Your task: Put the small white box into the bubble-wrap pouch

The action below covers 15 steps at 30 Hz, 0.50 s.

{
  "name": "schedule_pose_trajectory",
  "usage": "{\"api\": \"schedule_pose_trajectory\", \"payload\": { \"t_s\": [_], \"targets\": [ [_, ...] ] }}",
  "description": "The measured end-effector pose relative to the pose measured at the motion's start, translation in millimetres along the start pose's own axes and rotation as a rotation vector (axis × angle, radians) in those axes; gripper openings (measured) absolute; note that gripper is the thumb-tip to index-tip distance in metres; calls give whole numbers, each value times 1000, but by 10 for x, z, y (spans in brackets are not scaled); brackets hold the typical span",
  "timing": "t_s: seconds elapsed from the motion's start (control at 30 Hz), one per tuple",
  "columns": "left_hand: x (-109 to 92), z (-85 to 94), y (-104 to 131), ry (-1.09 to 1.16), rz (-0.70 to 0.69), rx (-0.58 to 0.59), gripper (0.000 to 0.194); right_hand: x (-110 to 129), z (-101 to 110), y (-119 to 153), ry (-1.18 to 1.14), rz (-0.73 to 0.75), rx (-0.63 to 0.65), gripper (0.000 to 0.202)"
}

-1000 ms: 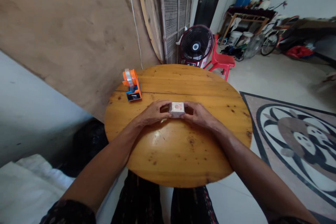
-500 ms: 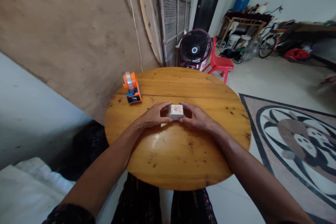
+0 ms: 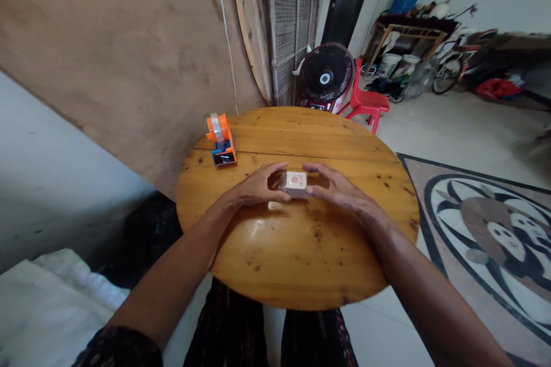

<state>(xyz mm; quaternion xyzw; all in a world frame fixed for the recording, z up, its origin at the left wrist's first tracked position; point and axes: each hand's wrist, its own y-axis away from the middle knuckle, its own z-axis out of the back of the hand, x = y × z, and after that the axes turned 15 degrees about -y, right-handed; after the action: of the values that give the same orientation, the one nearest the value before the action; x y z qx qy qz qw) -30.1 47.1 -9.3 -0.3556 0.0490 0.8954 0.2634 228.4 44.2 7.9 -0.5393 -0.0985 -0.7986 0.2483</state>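
Observation:
A small white box (image 3: 296, 180) with red print on its top sits near the middle of the round wooden table (image 3: 301, 281). Clear, crinkled film shows at its left side. My left hand (image 3: 262, 184) curves round that side, thumb at the lower corner and fingers at the back corner, holding it. On the other side my right hand (image 3: 334, 186) has its fingers and thumb apart, the thumb tip close to or touching the box's right edge. An orange and blue tape dispenser (image 3: 222, 140) with a clear roll stands at the table's back left.
Brown boarding (image 3: 129, 40) leans along the left behind the table. Beyond the far edge are a black fan (image 3: 326, 77) and a red chair (image 3: 368, 98). A side table with items (image 3: 413, 27) and a bicycle (image 3: 447, 71) are farther back. Patterned flooring (image 3: 495, 235) lies at the right.
My right hand has loosened and drawn slightly away from the box, to the right. My left hand stays round the box. The whole view has shifted a little.

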Motion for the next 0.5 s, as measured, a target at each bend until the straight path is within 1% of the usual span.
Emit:
{"api": "schedule_pose_trajectory", "payload": {
  "t_s": [0.07,0.17,0.23,0.3,0.33,0.4,0.5],
  "targets": [
    [5,-4,-2,88,25,-4,93,3,19,8,-78,20,-91,60],
    [35,-58,-39,272,68,-54,76,-40,-19,-15,-167,82,-195,62],
    [49,-126,-79,402,78,-82,65,-100,-100,-48,-214,92,-221,67],
    [40,-205,-115,498,67,-90,60,-159,-222,-81,-236,99,-243,71],
    [22,-241,-127,512,61,-89,59,-181,-291,-94,-234,109,-261,72],
    [-43,-296,-131,469,62,-85,57,-203,-428,-110,-214,114,-290,72],
    [-180,-329,-100,332,106,-72,59,-188,-576,-116,-188,68,-253,75]
  ]
}}
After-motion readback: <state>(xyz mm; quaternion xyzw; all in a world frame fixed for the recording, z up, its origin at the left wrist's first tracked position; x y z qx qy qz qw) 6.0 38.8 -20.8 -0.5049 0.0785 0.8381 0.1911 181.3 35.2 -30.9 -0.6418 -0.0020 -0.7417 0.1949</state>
